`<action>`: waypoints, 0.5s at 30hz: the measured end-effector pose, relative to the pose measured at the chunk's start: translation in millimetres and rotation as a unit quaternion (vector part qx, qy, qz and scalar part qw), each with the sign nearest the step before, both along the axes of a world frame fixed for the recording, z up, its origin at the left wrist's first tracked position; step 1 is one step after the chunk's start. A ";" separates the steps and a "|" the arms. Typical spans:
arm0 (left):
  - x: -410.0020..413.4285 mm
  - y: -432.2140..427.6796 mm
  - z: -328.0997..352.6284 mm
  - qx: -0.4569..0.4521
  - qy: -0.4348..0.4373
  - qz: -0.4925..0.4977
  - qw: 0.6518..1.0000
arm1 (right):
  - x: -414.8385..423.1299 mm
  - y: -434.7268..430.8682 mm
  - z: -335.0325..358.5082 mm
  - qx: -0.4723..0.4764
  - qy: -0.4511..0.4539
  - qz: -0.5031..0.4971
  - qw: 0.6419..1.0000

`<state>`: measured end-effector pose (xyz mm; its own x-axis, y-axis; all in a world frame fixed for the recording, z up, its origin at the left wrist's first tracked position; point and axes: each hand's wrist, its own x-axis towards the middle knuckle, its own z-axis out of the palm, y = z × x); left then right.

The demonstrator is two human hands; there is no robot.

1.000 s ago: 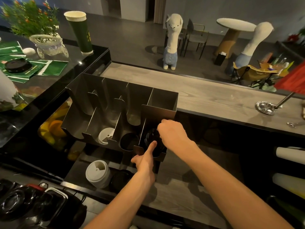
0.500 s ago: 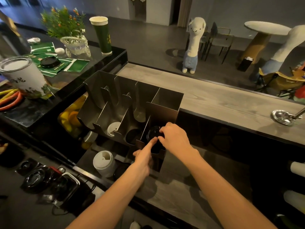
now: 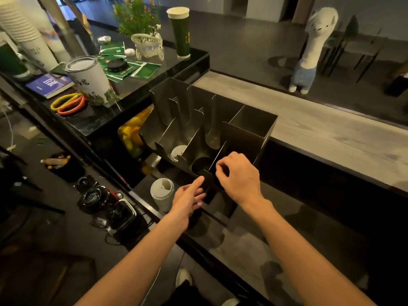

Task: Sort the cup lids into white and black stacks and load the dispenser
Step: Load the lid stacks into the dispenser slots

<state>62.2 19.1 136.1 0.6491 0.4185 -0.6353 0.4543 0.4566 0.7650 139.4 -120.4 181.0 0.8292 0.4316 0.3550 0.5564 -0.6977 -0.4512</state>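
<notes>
You curl your right hand (image 3: pixel 239 177) over black lids (image 3: pixel 220 184) in the dispenser (image 3: pixel 242 133), grip unclear; left hand (image 3: pixel 187 200) spread; white lid stack (image 3: pixel 162 191) waits unloaded.

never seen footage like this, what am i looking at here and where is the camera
There is no machine here: these are a person's two bare hands, filmed by one wide camera worn on the head, looking forward and down. In front stands a metal dispenser with upright slots. One slot holds a white lid, the next a black lid. The right hand curls its fingers into the rightmost slot, over black lids; whether it grips them is hidden. The left hand is open, forefinger stretched toward the dispenser's front edge, holding nothing. A stack of white lids waits on the shelf below.
</notes>
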 end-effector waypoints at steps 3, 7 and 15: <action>-11.6 17.1 -16.8 0.035 0.014 -0.002 0.999 | -15.0 17.1 -9.2 0.033 0.023 0.034 0.999; -27.3 37.1 -42.6 0.076 0.046 0.011 0.996 | -32.7 37.5 -33.0 0.061 0.074 0.028 0.995; -38.2 80.4 -92.3 0.100 0.150 -0.044 0.983 | -38.7 72.6 -101.0 -0.098 0.368 -0.020 0.925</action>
<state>24.0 99.5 43.8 0.4836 0.5051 -0.7148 0.7046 0.2599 0.6603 100.7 -47.8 80.0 0.8319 0.3920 -0.3928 0.1220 -0.8197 -0.5597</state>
